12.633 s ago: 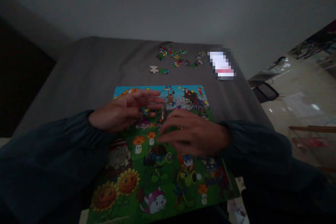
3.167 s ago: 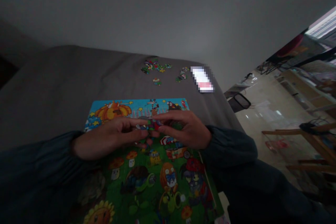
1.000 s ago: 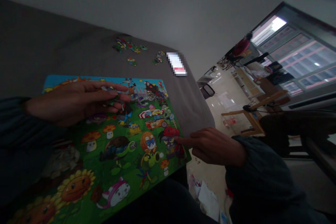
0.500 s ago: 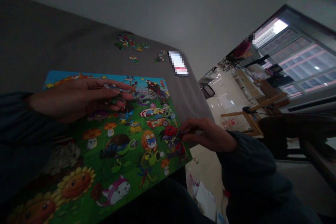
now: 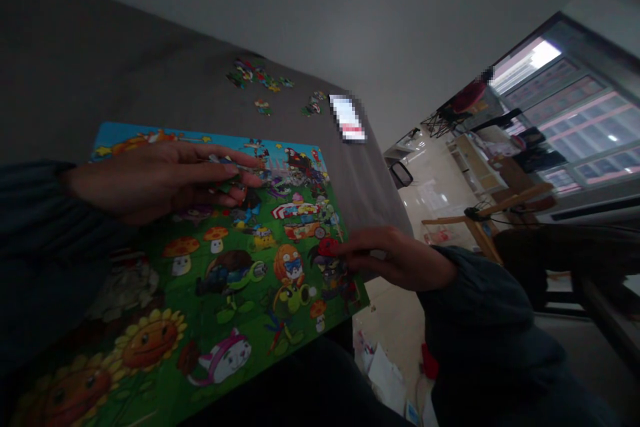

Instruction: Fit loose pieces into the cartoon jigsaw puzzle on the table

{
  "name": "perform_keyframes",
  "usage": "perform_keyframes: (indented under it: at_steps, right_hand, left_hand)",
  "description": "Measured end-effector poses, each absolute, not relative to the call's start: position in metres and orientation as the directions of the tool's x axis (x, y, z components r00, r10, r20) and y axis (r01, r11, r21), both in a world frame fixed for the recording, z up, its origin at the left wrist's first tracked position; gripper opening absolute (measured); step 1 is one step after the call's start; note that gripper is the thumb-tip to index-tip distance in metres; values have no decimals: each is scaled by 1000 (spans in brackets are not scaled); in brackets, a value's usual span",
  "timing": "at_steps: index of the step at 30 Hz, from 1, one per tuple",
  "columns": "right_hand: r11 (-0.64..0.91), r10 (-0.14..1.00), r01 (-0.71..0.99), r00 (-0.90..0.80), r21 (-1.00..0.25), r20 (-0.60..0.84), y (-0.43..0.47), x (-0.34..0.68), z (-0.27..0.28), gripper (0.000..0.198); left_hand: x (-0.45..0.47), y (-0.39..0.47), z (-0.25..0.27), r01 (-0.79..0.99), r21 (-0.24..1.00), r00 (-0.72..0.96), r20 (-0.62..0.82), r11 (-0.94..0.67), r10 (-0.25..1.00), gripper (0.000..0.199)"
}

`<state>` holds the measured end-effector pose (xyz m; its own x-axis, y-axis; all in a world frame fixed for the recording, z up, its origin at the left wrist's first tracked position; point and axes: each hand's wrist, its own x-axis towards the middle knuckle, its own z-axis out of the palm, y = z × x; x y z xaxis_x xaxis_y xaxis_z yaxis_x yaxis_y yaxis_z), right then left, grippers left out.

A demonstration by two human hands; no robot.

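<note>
A colourful jigsaw puzzle board (image 5: 200, 320) with cartoon plants, mushrooms and sunflowers lies tilted across the lower left, its near edge over my lap. Above its upper part, my left hand (image 5: 165, 177) is closed around several puzzle pieces (image 5: 227, 180), partly hidden by the fingers. My right hand (image 5: 393, 257) reaches in at the board's right edge. Its thumb and fingertips come together on the picture of a red-capped figure (image 5: 333, 263); whatever lies between them is too small and dark to make out.
Behind the board, a heap of loose puzzle pieces (image 5: 257, 77), a smaller group (image 5: 315, 103) and a single piece (image 5: 263, 107) lie on the grey surface (image 5: 165, 80). A lit phone (image 5: 347, 119) is near the right edge. Papers (image 5: 385, 377) lie on the floor below.
My right fingertips have shifted from the board's edge slightly inward, onto the red-capped figure. My left hand still holds its pieces. The whole view has shifted slightly.
</note>
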<state>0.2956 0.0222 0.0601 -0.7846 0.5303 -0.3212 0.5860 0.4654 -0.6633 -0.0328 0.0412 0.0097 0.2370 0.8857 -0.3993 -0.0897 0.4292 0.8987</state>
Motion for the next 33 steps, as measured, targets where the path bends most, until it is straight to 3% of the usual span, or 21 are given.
perform_keyframes:
  at_steps: [4, 7, 16, 21, 23, 26, 28, 30, 33]
  right_hand:
    - [401, 480, 611, -775, -683, -411, 18, 302, 63, 17]
    - [423, 437, 574, -807, -701, -397, 13, 305, 61, 16]
    - [534, 493, 570, -810, -624, -318, 10, 302, 40, 13]
    - [573, 584, 662, -743, -482, -326, 12, 304, 37, 37]
    - [587, 568, 640, -762, -496, -311, 13, 299, 45, 42]
    - [598, 600, 562, -786, -572, -145, 15, 279, 61, 34]
    - [629, 664, 529, -747, -571, 40, 19, 259, 67, 25]
    - [685, 657, 486, -735, -544, 171, 23, 238, 66, 24]
    - [726, 608, 413, -759, -550, 232, 30, 215, 53, 30]
  left_hand:
    - [-30, 41, 13, -75, 891, 199, -427, 449, 882, 28]
    - [-28, 42, 14, -83, 888, 201, -429, 452, 880, 26]
    - [-28, 42, 10, -118, 889, 225, -410, 443, 884, 30]
    - [-22, 33, 14, -260, 851, 382, -343, 456, 858, 29]
    - [-17, 26, 17, -322, 787, 497, -332, 526, 802, 31]
    - [-12, 18, 18, -335, 692, 624, -345, 639, 701, 35]
    - [-10, 14, 17, -326, 670, 656, -348, 667, 670, 46]
    - [-11, 13, 15, -311, 680, 660, -348, 664, 666, 54]
    - [-11, 12, 12, -270, 723, 651, -350, 636, 674, 65]
